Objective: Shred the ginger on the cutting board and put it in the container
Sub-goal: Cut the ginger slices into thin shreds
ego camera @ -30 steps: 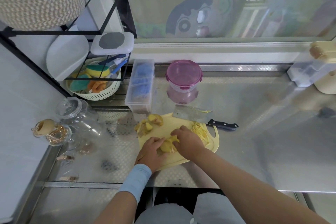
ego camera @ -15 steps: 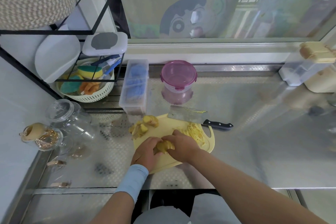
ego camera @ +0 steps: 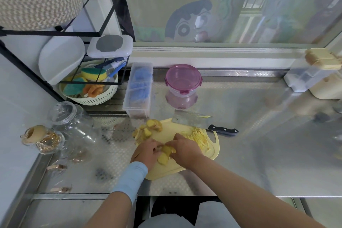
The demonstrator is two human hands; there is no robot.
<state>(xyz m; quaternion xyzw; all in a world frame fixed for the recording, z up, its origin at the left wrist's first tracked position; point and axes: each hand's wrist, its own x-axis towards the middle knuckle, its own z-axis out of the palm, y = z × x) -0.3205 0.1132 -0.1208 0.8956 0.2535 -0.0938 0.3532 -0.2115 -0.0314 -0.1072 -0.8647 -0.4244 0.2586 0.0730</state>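
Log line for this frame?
left hand grips ginger slices; right hand grips same; cleaver idle; shreds on cutting board; container lidded

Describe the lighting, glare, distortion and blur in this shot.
Head view: soft daylight comes through the window; bright reflections wash out the steel counter at right; the wide-angle lens bows the black rack; left hand, right hand and the ginger piece they hold look fairly sharp.
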